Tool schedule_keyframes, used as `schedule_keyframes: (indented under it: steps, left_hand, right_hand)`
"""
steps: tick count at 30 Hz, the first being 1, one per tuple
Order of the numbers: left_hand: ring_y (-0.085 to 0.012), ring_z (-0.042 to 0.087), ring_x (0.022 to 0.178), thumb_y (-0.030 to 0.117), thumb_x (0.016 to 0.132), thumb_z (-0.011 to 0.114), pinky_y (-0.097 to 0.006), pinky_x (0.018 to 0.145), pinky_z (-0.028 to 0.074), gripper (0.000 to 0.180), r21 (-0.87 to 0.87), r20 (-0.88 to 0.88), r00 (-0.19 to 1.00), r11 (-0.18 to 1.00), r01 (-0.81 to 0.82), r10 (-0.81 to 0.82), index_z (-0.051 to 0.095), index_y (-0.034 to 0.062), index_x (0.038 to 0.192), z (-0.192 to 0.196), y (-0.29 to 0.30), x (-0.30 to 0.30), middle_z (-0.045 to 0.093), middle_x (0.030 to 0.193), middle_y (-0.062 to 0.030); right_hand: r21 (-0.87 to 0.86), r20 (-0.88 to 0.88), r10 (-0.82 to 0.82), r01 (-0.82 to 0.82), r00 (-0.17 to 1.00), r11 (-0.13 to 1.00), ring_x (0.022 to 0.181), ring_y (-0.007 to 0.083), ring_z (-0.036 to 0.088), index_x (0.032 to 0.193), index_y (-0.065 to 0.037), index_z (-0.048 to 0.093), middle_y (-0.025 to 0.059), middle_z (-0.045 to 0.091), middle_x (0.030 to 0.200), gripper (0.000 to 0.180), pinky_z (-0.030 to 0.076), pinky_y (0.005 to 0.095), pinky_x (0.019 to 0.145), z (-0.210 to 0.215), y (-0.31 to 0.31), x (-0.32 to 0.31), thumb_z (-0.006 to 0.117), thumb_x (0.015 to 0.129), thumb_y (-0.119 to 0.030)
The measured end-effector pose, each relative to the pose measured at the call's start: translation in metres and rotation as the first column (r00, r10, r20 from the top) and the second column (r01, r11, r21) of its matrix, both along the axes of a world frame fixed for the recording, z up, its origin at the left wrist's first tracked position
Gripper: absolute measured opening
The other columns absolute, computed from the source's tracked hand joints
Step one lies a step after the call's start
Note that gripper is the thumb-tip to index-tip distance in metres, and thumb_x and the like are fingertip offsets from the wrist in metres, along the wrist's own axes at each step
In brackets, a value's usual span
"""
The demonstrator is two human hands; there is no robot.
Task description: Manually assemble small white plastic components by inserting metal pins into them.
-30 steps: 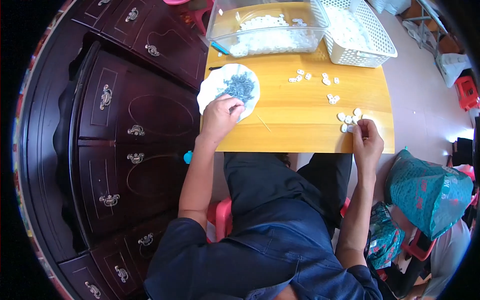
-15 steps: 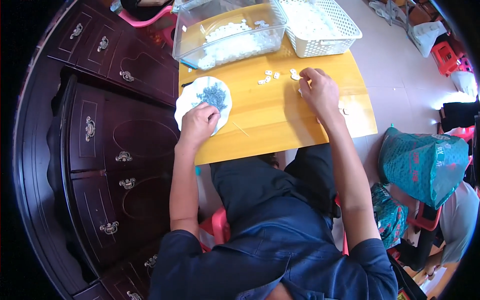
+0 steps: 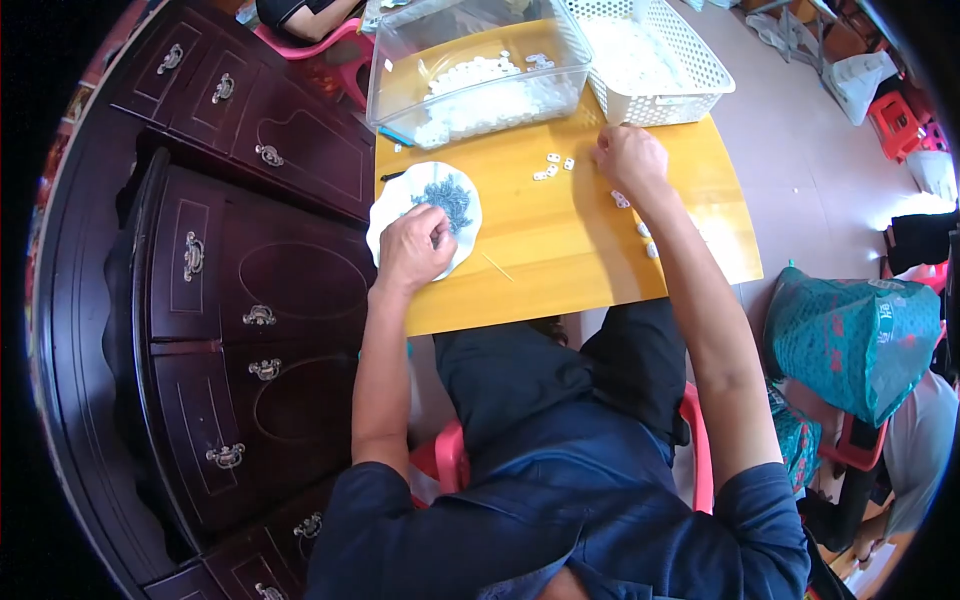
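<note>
My left hand (image 3: 417, 246) rests at the near edge of a white scalloped plate (image 3: 388, 208). Its fingers are closed in a pinch beside a heap of small blue-grey pieces (image 3: 446, 198), too small to name; whatever it holds is hidden. Over the far right part of the table, my right hand (image 3: 634, 158) has its fingers curled together and pointing down, their tips partly hidden. Several small white plastic pieces with dark holes (image 3: 552, 171) lie to its left. More white pieces (image 3: 644, 231) lie beside my right forearm.
A clear plastic bin (image 3: 480, 85) of white pieces and a white perforated basket (image 3: 680, 108) stand at the table's far side. A thin stick (image 3: 497, 267) lies on the yellow table (image 3: 560, 270). Dark wooden drawers (image 3: 260, 250) flank the left; a green sack (image 3: 850, 335) stands right.
My right hand has moved slightly away from me, its fingers more curled. White pieces formerly by its fingertips now lie nearer, beside my forearm. My left hand stays at the plate; the view has shifted slightly.
</note>
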State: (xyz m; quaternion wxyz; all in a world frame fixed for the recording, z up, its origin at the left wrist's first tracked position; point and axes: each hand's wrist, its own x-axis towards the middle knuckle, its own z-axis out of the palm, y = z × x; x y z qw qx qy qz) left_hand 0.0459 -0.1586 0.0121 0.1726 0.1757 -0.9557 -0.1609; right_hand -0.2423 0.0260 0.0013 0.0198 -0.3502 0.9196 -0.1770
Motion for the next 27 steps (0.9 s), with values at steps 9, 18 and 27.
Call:
schedule_keyframes:
  steps: [9, 18, 27]
  left_hand:
    - [-0.0212, 0.064, 0.06, -0.001, 0.079, 0.065, -0.033, 0.056, 0.05, 0.009, 0.149, -0.258, 0.962, 0.987, -0.055, 0.093, 0.057, 0.0036, 0.082, -0.007, 0.003, 0.0, 0.063, 0.072, -0.0099]
    - [-0.0059, 0.058, 0.059, -0.007, 0.085, 0.065, -0.022, 0.056, 0.047, 0.009, 0.354, -0.343, 0.924, 0.934, -0.037, 0.167, 0.061, 0.0013, 0.087, -0.015, 0.011, -0.002, 0.063, 0.07, -0.0017]
    - [-0.0017, 0.054, 0.069, -0.007, 0.089, 0.067, -0.019, 0.061, 0.045, 0.007, 0.628, -0.336, 0.939, 0.762, 0.16, 0.08, 0.068, -0.0008, 0.092, -0.001, 0.072, -0.02, 0.062, 0.085, 0.0021]
  right_hand:
    - [-0.108, -0.052, 0.039, -0.045, 0.998, 0.993, 0.09, 0.0335, 0.071, 0.095, -0.009, 0.069, 0.0144, 0.074, 0.093, 0.017, 0.056, 0.046, 0.078, -0.019, -0.005, -0.009, 0.071, 0.089, -0.024]
    - [-0.662, 0.442, 0.307, 0.076, 0.843, 0.746, 0.065, 0.0212, 0.068, 0.093, -0.001, 0.064, 0.0111, 0.067, 0.072, 0.021, 0.053, 0.0344, 0.063, 0.001, 0.039, 0.088, 0.07, 0.093, -0.021]
    - [-0.62, 0.784, 0.477, 0.475, 0.397, 0.624, 0.071, 0.0038, 0.053, 0.101, -0.006, 0.069, -0.0057, 0.059, 0.081, 0.013, 0.046, 0.021, 0.064, -0.007, 0.062, 0.142, 0.068, 0.1, -0.019]
